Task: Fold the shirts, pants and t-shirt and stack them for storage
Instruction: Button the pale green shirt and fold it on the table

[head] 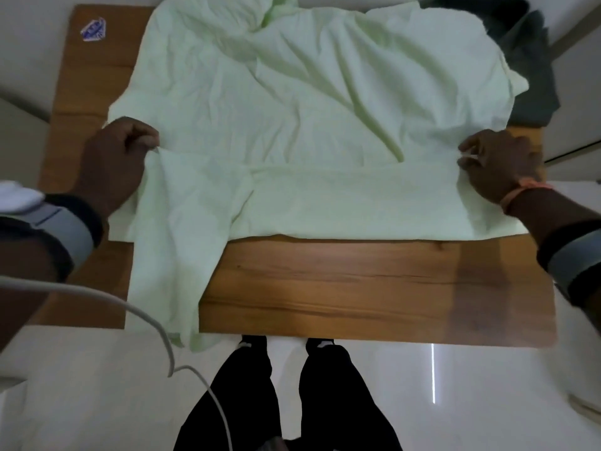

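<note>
Head view, pale green shirt (pixel 309 102) spread crosswise, both hands pinching its fold

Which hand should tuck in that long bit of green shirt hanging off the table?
Probably the left hand: it grips the shirt just above the dangling sleeve. The right hand pinches the far edge.

Dim, soft indoor light; the picture is slightly blurred, its edges bend, and the floor (pixel 455 402) shows pale glare.
</note>
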Demonstrator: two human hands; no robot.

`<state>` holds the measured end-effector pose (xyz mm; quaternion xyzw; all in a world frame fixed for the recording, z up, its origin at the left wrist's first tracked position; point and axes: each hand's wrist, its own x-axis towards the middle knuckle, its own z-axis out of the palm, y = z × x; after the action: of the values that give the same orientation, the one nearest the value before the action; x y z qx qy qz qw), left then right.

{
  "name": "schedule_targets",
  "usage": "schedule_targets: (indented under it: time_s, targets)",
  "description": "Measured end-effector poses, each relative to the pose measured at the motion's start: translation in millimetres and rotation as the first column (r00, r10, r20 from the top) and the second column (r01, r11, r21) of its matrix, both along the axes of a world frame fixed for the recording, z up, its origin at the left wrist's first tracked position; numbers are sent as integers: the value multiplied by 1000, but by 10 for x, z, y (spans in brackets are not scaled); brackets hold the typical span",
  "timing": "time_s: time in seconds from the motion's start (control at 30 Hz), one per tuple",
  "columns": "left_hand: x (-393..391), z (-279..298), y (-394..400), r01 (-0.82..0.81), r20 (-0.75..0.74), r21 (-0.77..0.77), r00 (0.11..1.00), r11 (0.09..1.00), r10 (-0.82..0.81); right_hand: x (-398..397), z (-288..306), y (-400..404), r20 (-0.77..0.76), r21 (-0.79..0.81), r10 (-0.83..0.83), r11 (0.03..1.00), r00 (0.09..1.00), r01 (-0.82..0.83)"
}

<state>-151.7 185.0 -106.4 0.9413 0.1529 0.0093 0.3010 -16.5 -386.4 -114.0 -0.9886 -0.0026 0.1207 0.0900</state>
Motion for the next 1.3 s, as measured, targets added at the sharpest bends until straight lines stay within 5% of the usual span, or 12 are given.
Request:
schedule_targets:
  time_s: [0.1, 0.2, 0.27, 0.37, 0.43, 0.5, 0.57, 0.63, 0.83, 0.97, 1.17, 1.3]
  targets:
    - [-314, -104, -195, -234, 198, 169, 960, 957, 200, -251, -12, 331, 127, -70, -101, 991, 987, 111]
    - [-860, -9, -576, -466, 290, 59, 854, 883, 432, -804, 66, 726, 342, 110, -150, 987, 928, 119]
    - [-1224, 18, -773, -584, 6, -4, 811, 812, 584, -1299, 98, 1159, 188, 358, -147, 931, 971, 71]
    - [-1586, 79, -933, -480, -376, 221, 762, 849, 528, -2101, 153, 1972, -269, 505, 75, 860, 960, 74]
    - [-1662, 181, -936, -368, -424, 240, 793, 898, 438, -2531, 171, 2489, -504, 543, 176, 826, 846, 151]
    - [-1651, 263, -905, -455, -440, 23, 795, 890, 417, -2770, 137, 2847, -611, 568, 182, 779, 770, 267]
    - [-1616, 366, -889, -611, -533, -341, 752, 714, 389, -2886, 125, 3086, -605, 619, 230, 738, 763, 269]
    - [-1595, 522, -921, -717, -647, -572, 693, 398, 319, -2932, 215, 3196, -578, 701, 316, 664, 752, 260]
    - [-1376, 987, -1019, -622, -678, -708, 731, -333, 75, -2875, 541, 2678, -625, 781, 490, 378, 608, 498]
    - [-1116, 1084, -1103, -400, -533, -754, 836, -521, 130, -2570, 756, 2186, -649, 755, 481, 503, 590, 420]
    - [-902, 722, -1239, -206, -467, -810, 793, -549, 391, -1224, 1811, 989, -586, 655, 327, 729, 742, 196]
    - [-738, 461, -1359, -168, -475, -828, 717, -534, 510, -381, 2113, 422, -569, 373, 263, 927, 779, -41]
